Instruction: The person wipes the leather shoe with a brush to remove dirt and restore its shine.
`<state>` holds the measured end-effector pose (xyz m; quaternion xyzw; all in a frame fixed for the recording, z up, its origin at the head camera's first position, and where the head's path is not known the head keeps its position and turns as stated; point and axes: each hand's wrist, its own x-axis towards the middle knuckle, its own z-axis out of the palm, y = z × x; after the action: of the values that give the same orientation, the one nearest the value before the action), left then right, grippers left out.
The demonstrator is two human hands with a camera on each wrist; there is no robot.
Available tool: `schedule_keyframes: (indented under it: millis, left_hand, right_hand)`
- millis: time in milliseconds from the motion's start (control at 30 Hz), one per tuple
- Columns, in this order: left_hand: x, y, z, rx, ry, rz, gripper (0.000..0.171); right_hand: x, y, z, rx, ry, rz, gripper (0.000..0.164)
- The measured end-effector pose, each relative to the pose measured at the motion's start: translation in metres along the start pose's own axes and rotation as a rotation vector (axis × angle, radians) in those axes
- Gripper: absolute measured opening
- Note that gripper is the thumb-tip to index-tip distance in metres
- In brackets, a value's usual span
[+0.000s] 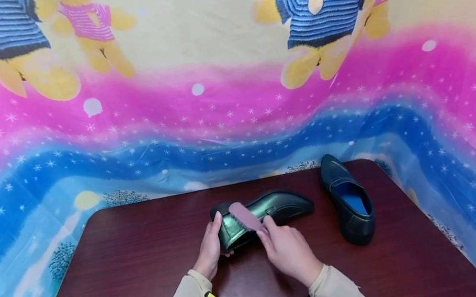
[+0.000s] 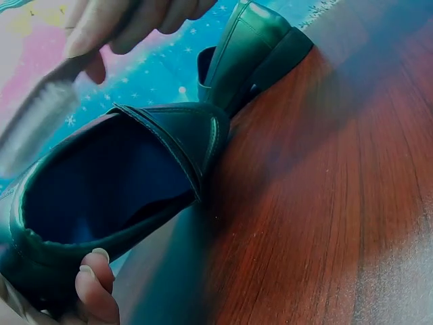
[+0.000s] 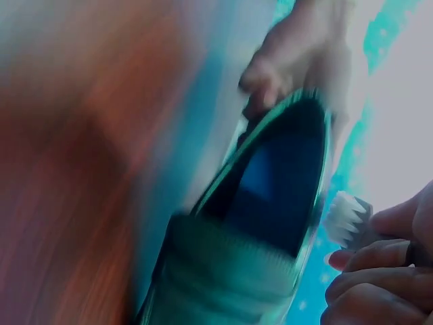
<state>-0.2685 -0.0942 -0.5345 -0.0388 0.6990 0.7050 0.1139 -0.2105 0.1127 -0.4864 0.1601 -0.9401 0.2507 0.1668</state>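
Note:
A dark, glossy leather loafer [image 1: 288, 202] is tipped on its side in the head view, toe to the right. My left hand [image 1: 208, 249] grips it around the heel; in the left wrist view the fingertips [image 2: 96, 277] press below its opening. In my right hand [image 1: 290, 249] is a brush [image 1: 244, 215] with a pinkish back, lying across the side of the shoe near the heel. White bristles [image 3: 345, 218] show in the right wrist view, beside the shoe's rim. The shoe's blue lining [image 2: 108, 176] faces the left wrist camera.
The matching loafer [image 1: 357, 223] stands upright on the right of the dark red-brown table [image 1: 132, 252], toe toward the back. A patterned cloth [image 1: 226, 134] with bears and snowflakes hangs behind and around the table.

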Motion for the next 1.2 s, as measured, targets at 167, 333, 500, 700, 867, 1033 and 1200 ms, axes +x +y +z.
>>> schedule_keyframes:
  millis: [167,333,500,700,867,1033,1200]
  left_hand:
    - [-0.002,0.000,0.000,0.019,0.040,0.011,0.070]
    - [-0.003,-0.002,0.001,-0.003,0.035,0.003,0.068]
    - [-0.002,-0.001,-0.002,-0.012,-0.018,-0.004,0.076]
    - [-0.001,0.001,-0.002,-0.027,-0.038,-0.014,0.076]
    - [0.000,0.004,-0.002,-0.024,-0.029,-0.003,0.078]
    - [-0.002,0.004,-0.002,-0.016,-0.029,-0.006,0.076]
    - [-0.003,0.001,-0.001,-0.008,-0.026,-0.006,0.075]
  right_hand:
    - [-0.003,-0.018,0.012,-0.023,-0.011,-0.087,0.021]
    - [-0.003,-0.020,0.019,-0.068,0.025,-0.106,0.019]
    - [-0.003,-0.007,0.019,-0.122,0.067,-0.080,0.019]
    - [-0.002,0.015,0.006,-0.185,0.114,0.003,0.017]
    - [0.001,0.025,-0.006,-0.225,0.139,0.053,0.019]
    - [0.002,0.025,-0.009,-0.218,0.109,0.079,0.021]
    - [0.001,0.016,-0.008,-0.156,0.082,0.085,0.023]
